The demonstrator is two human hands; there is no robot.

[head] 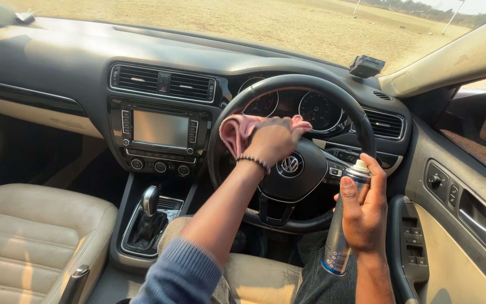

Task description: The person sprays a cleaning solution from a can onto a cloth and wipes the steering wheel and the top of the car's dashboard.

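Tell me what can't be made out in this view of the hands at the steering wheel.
Head view, the only one:
- Steering wheel: the upper left of its hub is hidden by the left hand and pink cloth.
- Spray can: its middle is covered by the right hand; its print is too small.
- Dials: readings too small, partly behind the rim.
- Pedals: hidden below the wheel.

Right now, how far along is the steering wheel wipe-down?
Done: nothing clearly; no wet patch or foam shows on the wheel, and gloss is too hard to judge. In hand: the left hand presses a pink cloth against the upper left of the steering wheel, while the right hand holds a spray can upright, finger on the nozzle. Left: the hub and lower rim look untouched.
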